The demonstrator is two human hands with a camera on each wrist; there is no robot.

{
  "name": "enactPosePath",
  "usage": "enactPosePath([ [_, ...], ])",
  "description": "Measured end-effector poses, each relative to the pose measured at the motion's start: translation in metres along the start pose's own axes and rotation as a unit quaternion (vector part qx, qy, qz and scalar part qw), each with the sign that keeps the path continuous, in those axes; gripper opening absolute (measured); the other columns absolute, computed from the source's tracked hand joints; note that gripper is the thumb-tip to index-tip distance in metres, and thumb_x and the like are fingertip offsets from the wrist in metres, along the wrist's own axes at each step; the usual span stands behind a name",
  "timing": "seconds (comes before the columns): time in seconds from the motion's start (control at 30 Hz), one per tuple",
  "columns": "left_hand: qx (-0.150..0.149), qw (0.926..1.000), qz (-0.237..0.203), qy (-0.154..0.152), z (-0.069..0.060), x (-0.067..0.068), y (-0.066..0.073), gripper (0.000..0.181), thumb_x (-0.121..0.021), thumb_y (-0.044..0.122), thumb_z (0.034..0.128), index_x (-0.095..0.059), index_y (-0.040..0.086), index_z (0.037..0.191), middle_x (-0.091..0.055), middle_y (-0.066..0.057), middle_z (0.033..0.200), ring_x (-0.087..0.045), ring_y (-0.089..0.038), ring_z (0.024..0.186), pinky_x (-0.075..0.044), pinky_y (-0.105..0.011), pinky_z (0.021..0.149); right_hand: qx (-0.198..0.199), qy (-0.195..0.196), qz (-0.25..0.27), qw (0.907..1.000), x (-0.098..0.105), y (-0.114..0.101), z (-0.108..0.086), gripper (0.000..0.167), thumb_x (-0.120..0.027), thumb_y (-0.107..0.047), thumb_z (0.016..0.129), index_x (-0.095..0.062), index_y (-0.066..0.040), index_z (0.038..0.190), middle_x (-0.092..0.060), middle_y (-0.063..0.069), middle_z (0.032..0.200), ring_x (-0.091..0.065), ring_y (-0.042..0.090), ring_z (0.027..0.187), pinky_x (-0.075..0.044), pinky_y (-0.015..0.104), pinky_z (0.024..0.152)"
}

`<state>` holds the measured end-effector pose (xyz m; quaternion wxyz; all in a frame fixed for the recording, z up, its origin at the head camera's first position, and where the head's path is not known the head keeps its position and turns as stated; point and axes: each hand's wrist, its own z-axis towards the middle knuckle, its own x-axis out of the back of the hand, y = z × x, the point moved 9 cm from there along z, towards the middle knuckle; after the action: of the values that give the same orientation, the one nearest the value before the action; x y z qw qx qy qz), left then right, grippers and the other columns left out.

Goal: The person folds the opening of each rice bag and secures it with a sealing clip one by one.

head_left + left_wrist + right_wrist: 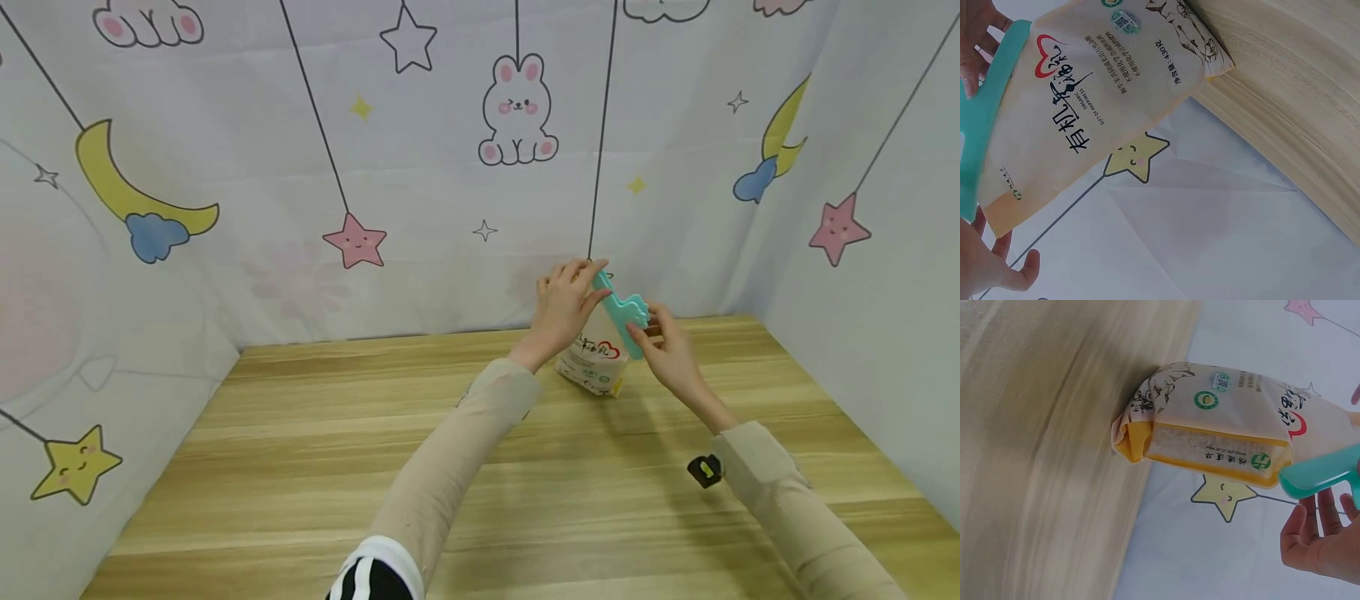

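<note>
A teal bag clip [626, 321] with a wavy-edged end lies across the top of a cream paper bag of pale grain [592, 362]. The bag stands on the table, and a yellow-edged window [1210, 450] shows its grain. My left hand [564, 302] pinches the clip's upper end together with the bag's top corner; its fingers are partly hidden behind the bag [1072, 94]. My right hand [671, 350] holds the wavy end between thumb and fingers. In the right wrist view, several fingers of the right hand [1329, 547] show below the clip [1319, 472].
The wood-grain table [360, 433] meets a white printed cloth [435, 275] just behind the bag. More cloth rises on the left and right sides. A small black object [705, 471] is beside the right sleeve.
</note>
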<state>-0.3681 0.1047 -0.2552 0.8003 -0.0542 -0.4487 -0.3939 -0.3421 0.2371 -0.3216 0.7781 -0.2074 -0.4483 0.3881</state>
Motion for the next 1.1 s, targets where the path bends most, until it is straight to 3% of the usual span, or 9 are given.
enactPosePath([
  [0.27, -0.011, 0.9996, 0.026, -0.004, 0.0, 0.0, 0.003, 0.043, -0.045, 0.038, 0.0895, -0.044, 0.025, 0.13, -0.049, 0.004, 0.124, -0.044, -0.017, 0.114, -0.033, -0.036, 0.088, -0.007, -0.007, 0.009, 0.9999, -0.005, 0.007, -0.004, 0.037, -0.05, -0.018, 0.091, -0.041, 0.002, 0.122, -0.057, 0.027, 0.106, -0.057, 0.036, 0.089, -0.044, 0.017, 0.065],
  [0.57, -0.02, 0.9992, 0.034, -0.007, 0.001, -0.004, 0.005, 0.038, -0.045, 0.037, 0.0897, -0.049, 0.026, 0.125, -0.049, 0.004, 0.124, -0.044, -0.017, 0.114, -0.033, -0.037, 0.087, -0.016, -0.01, 0.004, 0.9998, -0.009, 0.013, -0.01, 0.04, -0.052, -0.019, 0.09, -0.041, 0.003, 0.122, -0.054, 0.027, 0.107, -0.055, 0.038, 0.091, -0.048, 0.048, 0.071],
  [0.93, -0.014, 0.9991, 0.039, -0.007, 0.001, -0.004, 0.006, 0.031, -0.042, 0.033, 0.0917, -0.055, 0.026, 0.119, -0.051, 0.002, 0.123, -0.045, -0.018, 0.113, -0.032, -0.041, 0.091, -0.022, 0.028, 0.001, 0.9994, -0.004, 0.015, -0.014, 0.034, -0.055, -0.017, 0.089, -0.047, 0.004, 0.115, -0.056, 0.023, 0.102, -0.057, 0.035, 0.09, -0.048, 0.048, 0.072],
  [1.0, -0.014, 0.999, 0.043, -0.001, 0.001, -0.004, 0.006, 0.03, -0.042, 0.033, 0.0915, -0.056, 0.026, 0.117, -0.052, 0.002, 0.122, -0.045, -0.017, 0.112, -0.031, -0.041, 0.091, -0.021, 0.035, -0.006, 0.9992, -0.004, 0.014, -0.014, 0.031, -0.056, -0.016, 0.088, -0.051, 0.004, 0.112, -0.057, 0.022, 0.1, -0.058, 0.032, 0.088, -0.05, 0.045, 0.071],
  [1.1, -0.01, 0.9985, 0.053, 0.009, 0.001, -0.004, 0.006, 0.028, -0.042, 0.033, 0.0913, -0.057, 0.027, 0.114, -0.053, 0.004, 0.119, -0.046, -0.016, 0.11, -0.031, -0.04, 0.091, -0.022, 0.047, -0.012, 0.9986, -0.002, 0.014, -0.014, 0.027, -0.057, -0.014, 0.087, -0.056, 0.003, 0.106, -0.059, 0.02, 0.098, -0.057, 0.018, 0.082, -0.052, 0.03, 0.068],
])
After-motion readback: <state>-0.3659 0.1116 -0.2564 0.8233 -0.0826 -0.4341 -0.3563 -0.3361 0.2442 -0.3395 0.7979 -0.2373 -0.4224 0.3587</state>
